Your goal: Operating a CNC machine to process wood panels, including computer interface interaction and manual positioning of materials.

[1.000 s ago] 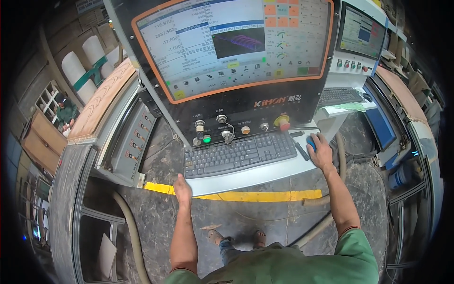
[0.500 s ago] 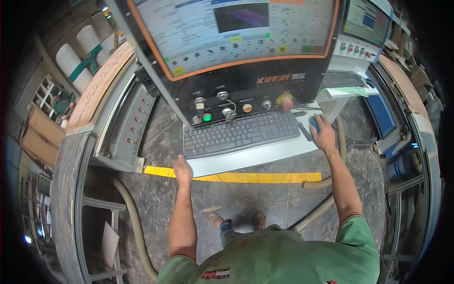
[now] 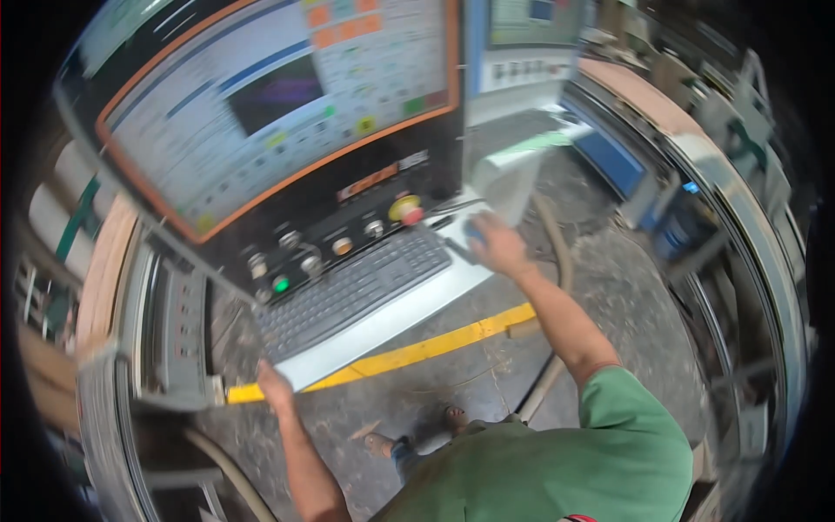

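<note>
I stand at a machine control console with a large orange-framed screen (image 3: 261, 113) and a black panel of knobs, a green lit button (image 3: 280, 284) and a red stop button (image 3: 407, 210). A grey keyboard (image 3: 352, 291) lies on a white shelf (image 3: 409, 309). My right hand (image 3: 496, 245) rests over a blue computer mouse (image 3: 474, 231) at the shelf's right end. My left hand (image 3: 275, 387) grips the shelf's lower left corner.
A yellow line (image 3: 409, 355) is painted on the dark floor below the shelf. A second console with a smaller screen (image 3: 526, 35) stands to the right. A hose (image 3: 557, 252) runs along the floor. Grey machine frames curve along both sides. My feet (image 3: 383, 445) show below.
The view has tilted and swung, so the console now leans left and fills more of the picture. Both hands keep their places on the shelf and the mouse.
</note>
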A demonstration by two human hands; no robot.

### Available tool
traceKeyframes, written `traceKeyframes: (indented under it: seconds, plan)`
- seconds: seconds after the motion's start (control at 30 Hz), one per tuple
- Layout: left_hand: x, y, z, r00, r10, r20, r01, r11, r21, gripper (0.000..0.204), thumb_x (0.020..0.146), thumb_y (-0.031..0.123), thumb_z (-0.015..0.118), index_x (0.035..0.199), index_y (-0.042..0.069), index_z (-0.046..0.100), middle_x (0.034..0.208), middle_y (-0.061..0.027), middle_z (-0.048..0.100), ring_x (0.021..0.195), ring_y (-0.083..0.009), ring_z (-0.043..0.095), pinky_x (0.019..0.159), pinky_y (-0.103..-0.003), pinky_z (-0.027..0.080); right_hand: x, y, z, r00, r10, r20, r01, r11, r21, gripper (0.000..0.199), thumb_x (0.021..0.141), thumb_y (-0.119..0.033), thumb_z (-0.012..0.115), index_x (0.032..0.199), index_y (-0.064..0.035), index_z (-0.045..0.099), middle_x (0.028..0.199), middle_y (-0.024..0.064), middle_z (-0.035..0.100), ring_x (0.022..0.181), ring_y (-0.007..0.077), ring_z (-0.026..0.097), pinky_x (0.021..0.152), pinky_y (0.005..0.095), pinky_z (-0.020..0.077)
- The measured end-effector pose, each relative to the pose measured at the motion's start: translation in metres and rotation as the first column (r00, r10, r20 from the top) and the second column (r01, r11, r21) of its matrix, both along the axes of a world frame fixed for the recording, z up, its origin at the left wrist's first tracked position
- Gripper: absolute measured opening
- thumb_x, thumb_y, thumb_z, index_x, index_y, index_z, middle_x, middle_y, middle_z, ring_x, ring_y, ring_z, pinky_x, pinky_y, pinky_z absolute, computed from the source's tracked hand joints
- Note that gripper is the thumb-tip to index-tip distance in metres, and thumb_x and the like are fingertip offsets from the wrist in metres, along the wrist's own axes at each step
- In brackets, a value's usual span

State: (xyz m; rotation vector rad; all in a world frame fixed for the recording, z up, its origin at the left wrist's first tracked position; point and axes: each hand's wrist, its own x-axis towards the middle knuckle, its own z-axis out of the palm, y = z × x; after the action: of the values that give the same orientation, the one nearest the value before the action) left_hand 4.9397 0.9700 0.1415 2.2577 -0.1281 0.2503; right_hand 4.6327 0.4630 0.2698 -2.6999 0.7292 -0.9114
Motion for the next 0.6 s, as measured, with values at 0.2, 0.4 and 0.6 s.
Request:
traceKeyframes:
  seconds: [0.2, 0.4, 0.6]
  plan:
    - [-0.039, -0.087, 0.047, 0.995, -0.072, -0.064, 0.062, 0.986, -0.156, 0.054, 0.103, 0.035, 0.041, 0.084, -0.013, 0.056, 0.07, -0.0147, 0.056, 0.068, -0.0224, 0.044, 0.066, -0.041, 0.04, -0.043, -0.03, -0.008, 0.994, -0.111, -0.005, 0.111, 0.994, 0.01, 0.05, 0.085, -0.029, 0.063, 0.131, -0.0132, 0.053, 0.131, 0.0173, 0.053, 0.116, 0.0361, 0.056, 0.094, 0.0447, 0.0502]
    - [-0.034, -0.078, 0.044, 0.997, -0.072, -0.022, 0.068, 0.99, -0.126, 0.056, 0.103, 0.036, 0.04, 0.075, -0.011, 0.052, 0.063, -0.0138, 0.052, 0.063, -0.0229, 0.042, 0.06, -0.043, 0.037, -0.039, -0.026, -0.005, 0.994, -0.107, -0.006, 0.107, 0.994, 0.017, 0.048, 0.086, -0.031, 0.061, 0.13, -0.0131, 0.054, 0.13, 0.0154, 0.053, 0.115, 0.0347, 0.056, 0.093, 0.045, 0.0507]
    - [-0.036, -0.087, 0.043, 0.998, -0.065, -0.004, 0.065, 0.991, -0.119, 0.057, 0.103, 0.035, 0.039, 0.076, -0.013, 0.053, 0.063, -0.0182, 0.053, 0.062, -0.0258, 0.043, 0.061, -0.045, 0.037, -0.043, -0.032, -0.01, 0.994, -0.107, 0.0, 0.107, 0.994, 0.021, 0.048, 0.086, -0.03, 0.061, 0.13, -0.0129, 0.054, 0.129, 0.016, 0.054, 0.116, 0.0347, 0.056, 0.093, 0.045, 0.0506]
